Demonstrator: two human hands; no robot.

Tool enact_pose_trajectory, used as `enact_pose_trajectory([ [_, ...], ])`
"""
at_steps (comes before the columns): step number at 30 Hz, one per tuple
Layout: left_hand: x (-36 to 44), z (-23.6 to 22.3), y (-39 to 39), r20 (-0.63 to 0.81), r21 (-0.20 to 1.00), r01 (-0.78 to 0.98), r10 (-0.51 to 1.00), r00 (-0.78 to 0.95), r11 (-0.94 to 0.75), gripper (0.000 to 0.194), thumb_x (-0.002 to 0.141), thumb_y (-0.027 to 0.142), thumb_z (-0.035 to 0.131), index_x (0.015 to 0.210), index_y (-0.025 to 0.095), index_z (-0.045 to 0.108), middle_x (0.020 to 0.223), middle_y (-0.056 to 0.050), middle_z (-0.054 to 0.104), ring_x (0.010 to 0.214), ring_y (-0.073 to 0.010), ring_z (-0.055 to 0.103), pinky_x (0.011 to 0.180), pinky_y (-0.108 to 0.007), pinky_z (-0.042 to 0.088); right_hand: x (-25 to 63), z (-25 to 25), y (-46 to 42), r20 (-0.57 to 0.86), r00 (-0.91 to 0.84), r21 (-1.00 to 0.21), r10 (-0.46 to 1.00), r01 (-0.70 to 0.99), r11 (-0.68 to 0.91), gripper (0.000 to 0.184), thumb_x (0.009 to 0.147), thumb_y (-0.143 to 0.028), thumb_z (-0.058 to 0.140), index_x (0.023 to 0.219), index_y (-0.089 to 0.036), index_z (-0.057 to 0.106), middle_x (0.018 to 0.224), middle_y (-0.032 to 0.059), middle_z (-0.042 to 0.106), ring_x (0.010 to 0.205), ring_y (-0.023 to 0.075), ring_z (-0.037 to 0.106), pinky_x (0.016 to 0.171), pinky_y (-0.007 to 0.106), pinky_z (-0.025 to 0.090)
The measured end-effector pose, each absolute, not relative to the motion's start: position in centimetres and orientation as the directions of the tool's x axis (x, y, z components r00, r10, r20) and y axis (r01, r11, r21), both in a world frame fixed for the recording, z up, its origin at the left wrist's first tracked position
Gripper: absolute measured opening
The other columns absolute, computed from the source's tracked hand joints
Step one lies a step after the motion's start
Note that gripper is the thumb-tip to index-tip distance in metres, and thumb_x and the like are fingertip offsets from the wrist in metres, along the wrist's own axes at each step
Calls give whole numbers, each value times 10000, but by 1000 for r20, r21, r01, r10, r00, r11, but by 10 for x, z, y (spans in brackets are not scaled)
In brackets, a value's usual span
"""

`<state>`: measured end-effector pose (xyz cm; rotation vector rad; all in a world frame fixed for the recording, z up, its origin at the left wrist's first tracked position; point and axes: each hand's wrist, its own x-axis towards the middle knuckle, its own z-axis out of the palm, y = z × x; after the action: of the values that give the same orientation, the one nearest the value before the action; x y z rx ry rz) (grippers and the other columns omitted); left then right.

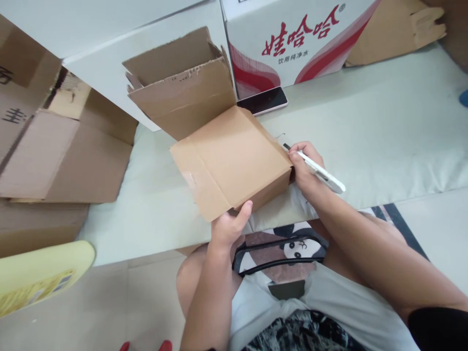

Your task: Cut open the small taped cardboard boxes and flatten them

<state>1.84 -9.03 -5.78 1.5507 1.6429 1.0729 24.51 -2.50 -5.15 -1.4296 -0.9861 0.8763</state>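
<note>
A brown cardboard box [237, 151] lies tilted on the pale cloth-covered surface, its flap sticking out on the left. My left hand [228, 226] grips the near edge of this box; the thumb shows and the other fingers are mostly hidden beneath the flap. At the box's right corner, my right hand [307, 163] is closed around a white utility knife [325, 176]. The knife's dark tip points up and left, close to the box edge. Behind, an open brown carton [186, 95] stands with its flaps up, adjoining the box.
A phone [268, 101] rests in front of a white carton with red lettering [292, 44]. Folded cardboard [95, 156] is stacked at left, above a yellow rounded object [47, 263]. More cardboard [391, 31] lies at the back right. A panda-print item [300, 246] sits between the knees.
</note>
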Motion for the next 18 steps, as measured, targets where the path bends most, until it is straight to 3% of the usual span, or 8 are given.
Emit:
enact_pose_trajectory([
  [4, 19, -55, -88, 73, 869, 493, 996, -48, -41, 652, 836, 747, 701, 1199, 210, 774, 1241, -122, 784, 1463, -325, 578, 1355, -489, 302, 242, -46, -21, -168, 343, -954, 924, -292, -65, 438, 672, -483, 781, 869, -276, 449, 695, -66, 495, 621, 136, 470, 583, 281, 361],
  [6, 19, -53, -87, 82, 856, 514, 997, -16, -62, 586, 851, 710, 706, 1152, 215, 789, 1213, -110, 794, 1463, -315, 577, 1363, -471, 286, 241, -42, -20, -241, 315, -909, 918, -405, -99, 478, 631, -436, 809, 882, -279, 433, 685, -80, 500, 596, 126, 468, 563, 266, 348],
  [11, 16, -51, -88, 101, 819, 564, 994, 41, -107, 423, 863, 574, 702, 1079, 226, 804, 1136, -99, 807, 1432, -327, 599, 1360, -489, 290, 240, -37, -20, -290, 323, -895, 901, -424, -136, 421, 615, -357, 806, 850, -271, 467, 623, -92, 498, 560, 112, 455, 526, 249, 316],
  [18, -7, -40, -79, 119, 782, 565, 953, 280, -264, 199, 816, 305, 608, 792, 268, 802, 892, -62, 810, 1343, -295, 658, 1244, -415, 488, 241, -40, -20, -281, 313, -885, 907, -450, -119, 432, 637, -326, 857, 834, -264, 479, 638, -93, 547, 557, 101, 505, 503, 230, 340],
])
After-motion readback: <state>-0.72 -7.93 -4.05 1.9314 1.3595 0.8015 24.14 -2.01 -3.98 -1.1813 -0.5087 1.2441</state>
